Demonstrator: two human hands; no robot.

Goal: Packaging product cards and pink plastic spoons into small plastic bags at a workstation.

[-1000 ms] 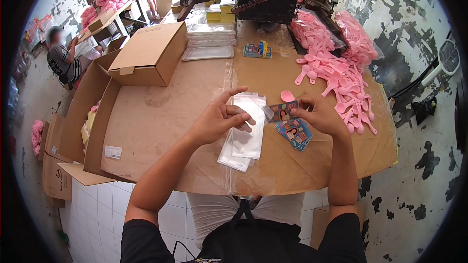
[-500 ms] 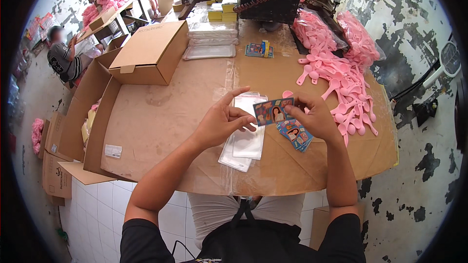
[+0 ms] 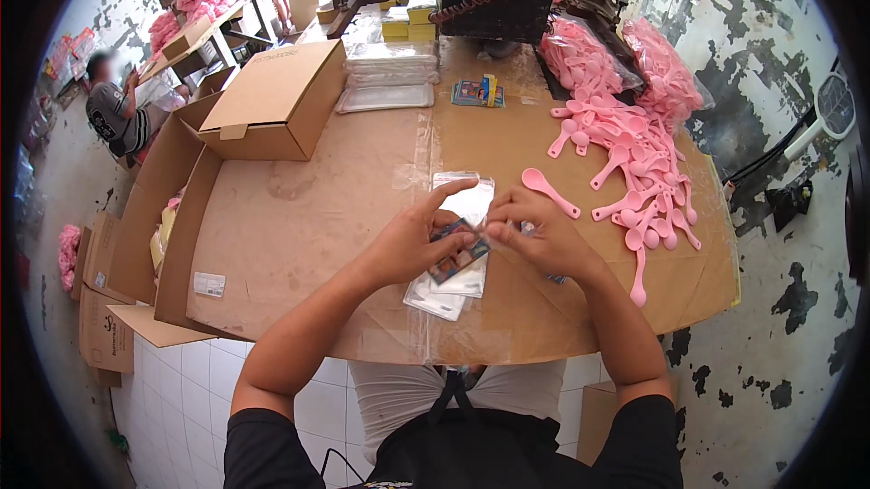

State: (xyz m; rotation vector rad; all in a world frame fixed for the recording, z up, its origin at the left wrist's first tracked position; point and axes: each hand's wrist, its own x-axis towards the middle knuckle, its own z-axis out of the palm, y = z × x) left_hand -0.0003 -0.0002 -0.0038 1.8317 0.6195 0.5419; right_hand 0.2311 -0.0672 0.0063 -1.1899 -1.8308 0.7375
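Note:
My left hand pinches a printed card between thumb and fingers, tilted over a small pile of clear plastic bags. Close beside it, my right hand has its fingertips pressed together near the card's upper corner. What those fingertips hold, if anything, is blurred and too small to make out. The card stack under my right hand is mostly hidden, with only an edge showing. A single pink spoon lies just beyond my right hand.
A heap of pink spoons spreads over the table's right side, with bagged spoons behind. Another card bundle lies farther back, near stacked plastic bags. Cardboard boxes line the left. A seated person is at far left.
The card has passed from my right hand to my left and now tilts downward. My right hand has moved left, beside my left one. Near it, the single spoon is now uncovered.

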